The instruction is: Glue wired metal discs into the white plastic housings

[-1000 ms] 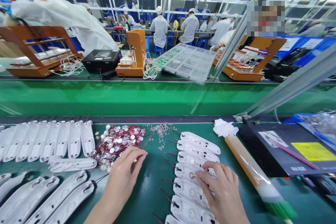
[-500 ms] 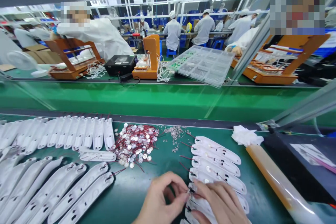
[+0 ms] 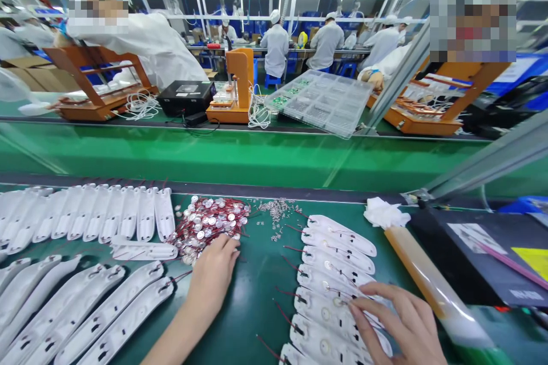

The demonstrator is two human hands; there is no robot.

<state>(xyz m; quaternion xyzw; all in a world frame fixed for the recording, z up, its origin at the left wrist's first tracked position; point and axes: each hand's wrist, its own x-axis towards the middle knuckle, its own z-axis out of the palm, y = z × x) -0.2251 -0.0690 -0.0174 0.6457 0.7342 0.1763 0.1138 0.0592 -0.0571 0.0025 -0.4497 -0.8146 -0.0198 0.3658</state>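
My left hand (image 3: 210,275) reaches forward to the near edge of a pile of small silver discs with red wires (image 3: 209,222). Its fingers are bunched together at the pile, and what they pinch is hidden. My right hand (image 3: 400,322) lies over a column of overlapping white plastic shells (image 3: 338,251). Its fingers are spread, and the fingertips press on a shell where a disc and thin wire sit. Red wire ends stick out to the left of these shells.
More white shells stand in a row (image 3: 85,217) and lie in a fan (image 3: 85,308) at the left. Tiny loose parts (image 3: 276,211), a long amber roll (image 3: 428,279) and a black device (image 3: 492,256) lie at the right. Beyond are a green conveyor (image 3: 257,154) and workers in white.
My left hand has left the right hand over the shells and moved up-left to the disc pile. My right hand stays on the shell column, with its fingers now spread.
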